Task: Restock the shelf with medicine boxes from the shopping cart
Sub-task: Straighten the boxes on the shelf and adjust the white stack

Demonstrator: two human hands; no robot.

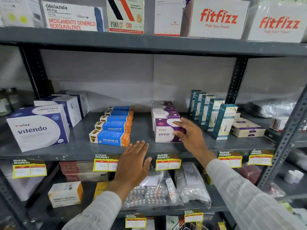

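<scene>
On the middle shelf [79, 146] stands a row of purple-and-white Virest boxes. My right hand [189, 135] rests on the front Virest box [163, 134], fingers on its top and thumb on its right front; the box stands on the shelf. My left hand [132, 165] hovers flat and open in front of the shelf edge, holding nothing, just right of the front Vivalyn EF box [109, 138]. The blue-and-orange Vivalyn boxes run back in a row. A corner of the shopping cart [189, 227] shows at the bottom edge.
Large Vitendo boxes [38, 128] stand at the left, teal upright boxes [222, 122] and flat cream boxes [247, 128] at the right. Fitfizz boxes [219, 19] fill the shelf above. Bags of blister packs [154, 191] lie on the shelf below. Price tags [167, 162] hang off the edge.
</scene>
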